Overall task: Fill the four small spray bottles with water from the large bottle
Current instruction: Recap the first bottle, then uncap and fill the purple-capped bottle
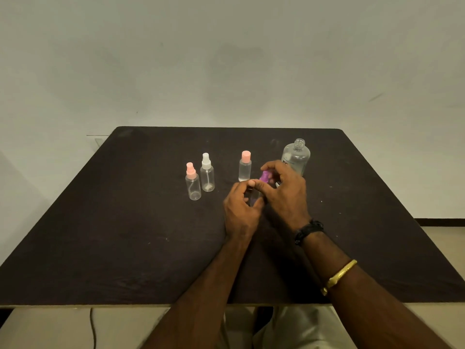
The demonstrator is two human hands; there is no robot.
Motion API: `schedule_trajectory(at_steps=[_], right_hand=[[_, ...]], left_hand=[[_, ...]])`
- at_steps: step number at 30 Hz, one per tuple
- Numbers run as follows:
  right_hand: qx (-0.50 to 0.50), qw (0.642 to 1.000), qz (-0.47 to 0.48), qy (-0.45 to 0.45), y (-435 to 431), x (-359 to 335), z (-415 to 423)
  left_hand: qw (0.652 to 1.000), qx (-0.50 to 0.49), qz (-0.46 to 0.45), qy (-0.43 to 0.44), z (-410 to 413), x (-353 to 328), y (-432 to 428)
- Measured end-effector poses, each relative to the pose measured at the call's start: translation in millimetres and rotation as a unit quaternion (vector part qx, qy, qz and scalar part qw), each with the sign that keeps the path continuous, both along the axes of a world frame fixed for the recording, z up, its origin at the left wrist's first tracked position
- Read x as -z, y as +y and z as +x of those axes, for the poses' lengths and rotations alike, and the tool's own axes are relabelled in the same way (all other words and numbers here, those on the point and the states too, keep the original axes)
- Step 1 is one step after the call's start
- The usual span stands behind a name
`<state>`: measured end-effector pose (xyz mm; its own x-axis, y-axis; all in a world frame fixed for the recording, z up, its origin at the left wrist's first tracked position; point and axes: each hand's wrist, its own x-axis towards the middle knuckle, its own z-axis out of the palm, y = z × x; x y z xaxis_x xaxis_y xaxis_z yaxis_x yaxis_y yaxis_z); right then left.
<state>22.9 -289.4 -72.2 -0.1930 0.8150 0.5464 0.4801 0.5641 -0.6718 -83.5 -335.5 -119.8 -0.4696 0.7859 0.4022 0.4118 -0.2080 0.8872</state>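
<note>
Spray bottle [254,197] sat gripped in left hand [240,210], right hand [286,195] pinched its purple cap [264,177]; probably unscrewing, big bottle [297,157] at 1 o'clock pours next.

Dark brown, faintly mottled tabletop [125,222] under a large clear plastic bottle [297,157] with black lettering. Left of it stand a small clear bottle with salmon-pink cap [244,168], a clear bottle with white spray top [207,175] and a clear bottle with pale pink spray top [193,183]. Just in front of it, a purple plastic spray top [264,177] sits over a fourth clear bottle [252,195]. Nearer still, a black wristband [309,231] and a gold bangle [339,275]; behind, an off-white wall [226,59].
</note>
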Motion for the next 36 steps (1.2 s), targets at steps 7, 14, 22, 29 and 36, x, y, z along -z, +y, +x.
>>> schedule_trajectory(at_steps=[7,14,22,29,36], right_hand=[[-0.022,0.999,-0.022,0.041,-0.8,-5.3,-0.3],[-0.059,0.998,0.013,0.004,-4.0,-5.0,-1.3],[-0.014,1.000,-0.016,-0.009,-2.9,-6.2,-0.5],[-0.033,0.999,-0.016,-0.019,-5.0,-5.9,-3.7],[-0.047,0.998,-0.027,0.011,-6.2,-6.6,-1.0]], left_hand=[[1.000,0.020,0.007,-0.021,-1.5,2.8,1.0],[0.999,0.014,0.014,-0.037,-0.4,3.3,1.9],[0.999,0.026,0.012,-0.029,-1.2,3.2,2.0],[0.999,0.016,0.003,-0.032,-0.6,1.6,0.9],[0.999,0.028,-0.015,-0.024,-1.7,7.3,4.9]])
